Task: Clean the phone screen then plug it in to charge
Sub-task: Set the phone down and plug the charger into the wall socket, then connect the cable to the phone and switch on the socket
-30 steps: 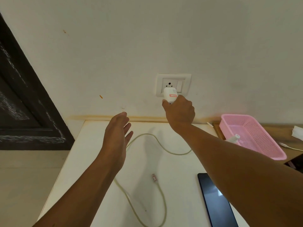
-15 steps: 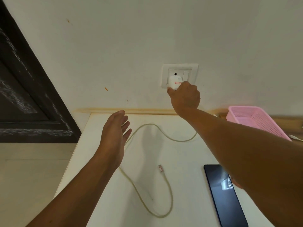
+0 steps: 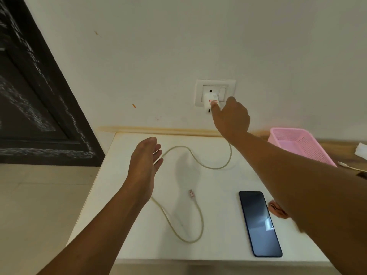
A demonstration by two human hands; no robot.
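A dark phone [image 3: 260, 223] lies screen up on the white table [image 3: 218, 187], near its front right. The white charger adapter [image 3: 207, 97] sits in the wall socket [image 3: 199, 86]. My right hand [image 3: 232, 118] reaches up to it, thumb tip on the adapter's red label, one finger raised beside the switch. A pale charging cable [image 3: 198, 221] snakes loose across the table, its free connector [image 3: 191, 194] lying left of the phone. My left hand [image 3: 145, 161] hovers over the cable with spread fingers and holds nothing.
A pink mesh basket [image 3: 297, 143] stands at the back right on a wooden ledge. A small reddish cloth [image 3: 277, 210] peeks out under my right forearm beside the phone. A dark door frame [image 3: 29, 96] fills the left. Another white cable [image 3: 349, 166] lies at far right.
My right hand pushed the adapter into the socket and has loosened its grip, leaving only the thumb on it. The view has tilted down, showing more of the phone and table.
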